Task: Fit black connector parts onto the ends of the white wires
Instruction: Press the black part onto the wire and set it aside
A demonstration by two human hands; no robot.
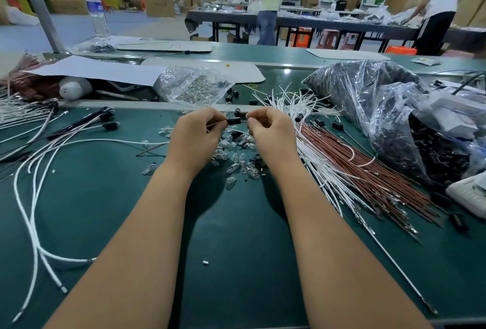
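While a black connector [233,121] is pinched between left hand [196,134] and right hand [268,131], finished wires [79,129] are seen leftward; an unfitted white bundle [310,150] remains rightward.

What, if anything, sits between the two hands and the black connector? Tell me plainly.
Nothing visible does. The black connector is already up between both hands: the left hand pinches the thin wire running into its left end, and the right hand has curled fingers at its right end. No other part comes between them.
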